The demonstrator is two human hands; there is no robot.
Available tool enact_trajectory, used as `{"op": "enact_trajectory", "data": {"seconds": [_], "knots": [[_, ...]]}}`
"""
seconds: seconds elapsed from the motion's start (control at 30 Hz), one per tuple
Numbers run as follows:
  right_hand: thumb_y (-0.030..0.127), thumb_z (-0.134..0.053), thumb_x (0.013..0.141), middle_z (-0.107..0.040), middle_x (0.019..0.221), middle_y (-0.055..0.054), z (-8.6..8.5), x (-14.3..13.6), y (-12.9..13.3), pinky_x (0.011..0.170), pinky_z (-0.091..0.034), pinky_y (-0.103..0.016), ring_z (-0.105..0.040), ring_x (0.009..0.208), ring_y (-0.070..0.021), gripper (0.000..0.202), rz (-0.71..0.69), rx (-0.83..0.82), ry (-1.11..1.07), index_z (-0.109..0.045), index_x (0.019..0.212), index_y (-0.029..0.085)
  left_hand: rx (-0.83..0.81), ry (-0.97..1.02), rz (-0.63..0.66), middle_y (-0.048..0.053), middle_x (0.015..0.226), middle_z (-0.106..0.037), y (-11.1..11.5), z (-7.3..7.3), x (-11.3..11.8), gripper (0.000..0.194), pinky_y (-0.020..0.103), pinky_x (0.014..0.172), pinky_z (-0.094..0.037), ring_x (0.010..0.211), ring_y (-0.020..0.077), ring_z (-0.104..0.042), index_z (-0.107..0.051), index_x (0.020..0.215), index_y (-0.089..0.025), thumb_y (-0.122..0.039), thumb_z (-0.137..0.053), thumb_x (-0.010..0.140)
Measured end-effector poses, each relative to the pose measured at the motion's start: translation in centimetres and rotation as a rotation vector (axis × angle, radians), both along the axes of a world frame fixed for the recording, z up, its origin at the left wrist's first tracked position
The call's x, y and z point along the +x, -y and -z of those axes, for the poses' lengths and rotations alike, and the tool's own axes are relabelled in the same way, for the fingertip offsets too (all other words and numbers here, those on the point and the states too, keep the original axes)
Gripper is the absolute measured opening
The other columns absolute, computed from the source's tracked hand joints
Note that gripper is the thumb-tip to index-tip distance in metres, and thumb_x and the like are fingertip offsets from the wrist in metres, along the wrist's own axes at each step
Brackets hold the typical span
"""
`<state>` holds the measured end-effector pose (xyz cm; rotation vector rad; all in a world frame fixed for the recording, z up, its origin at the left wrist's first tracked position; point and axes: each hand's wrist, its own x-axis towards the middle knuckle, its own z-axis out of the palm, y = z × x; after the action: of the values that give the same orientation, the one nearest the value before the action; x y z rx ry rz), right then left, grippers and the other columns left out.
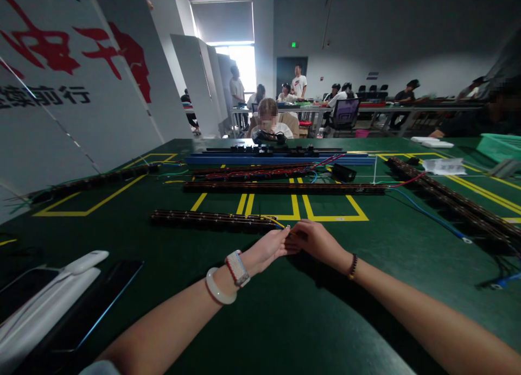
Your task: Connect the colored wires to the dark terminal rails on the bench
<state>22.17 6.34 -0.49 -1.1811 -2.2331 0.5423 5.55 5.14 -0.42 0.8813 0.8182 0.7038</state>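
Observation:
My left hand [273, 248] and my right hand [317, 240] meet above the table, fingers closed and fingertips touching. A thin yellow wire [278, 222] runs from the right end of a dark strip with copper-coloured rails [203, 218] into my left fingertips. My right fingers pinch at the same spot, where a short orange-yellow piece of wire shows between the hands; its very end is hidden. A bit of blue wire shows beside my left fingertips. The strip lies flat, just left of and beyond my hands.
Longer dark strips [285, 188] lie farther back, before a blue rail [280, 159]. More strips lie right [456, 201] and left [101, 179], with loose wires. A phone [101, 293] and white device [61, 299] sit near left. A person [271, 122] sits opposite.

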Motion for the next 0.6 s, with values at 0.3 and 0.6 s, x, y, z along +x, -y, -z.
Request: {"op": "enact_trajectory", "data": {"seconds": [0.3,0.6], "knots": [[0.012,-0.051,0.087,-0.060,0.088,-0.008,0.2,-1.2,1.7,0.072,-0.047,-0.028,-0.056,0.077,-0.0170,0.016,-0.033,0.355,0.455,-0.060,0.100,0.013,-0.074,0.159,-0.130,0.010,0.089,-0.067,0.0,0.9,0.7,0.022,0.030,0.086,-0.047,0.080,0.0129,-0.062,-0.059,0.088,-0.010,-0.026,-0.045,0.092],[0.005,-0.044,0.084,-0.060,0.099,-0.017,-0.2,-2.4,3.5,0.076,-0.049,-0.036,-0.056,0.084,-0.0239,0.034,-0.084,0.552,0.771,-0.057,0.115,0.004,-0.167,0.120,-0.226,0.001,0.070,-0.062,0.3,0.0,0.7,0.022,0.020,0.068,-0.045,0.064,0.0076,-0.057,-0.054,0.072,-0.012,-0.021,-0.048,0.091]]}}
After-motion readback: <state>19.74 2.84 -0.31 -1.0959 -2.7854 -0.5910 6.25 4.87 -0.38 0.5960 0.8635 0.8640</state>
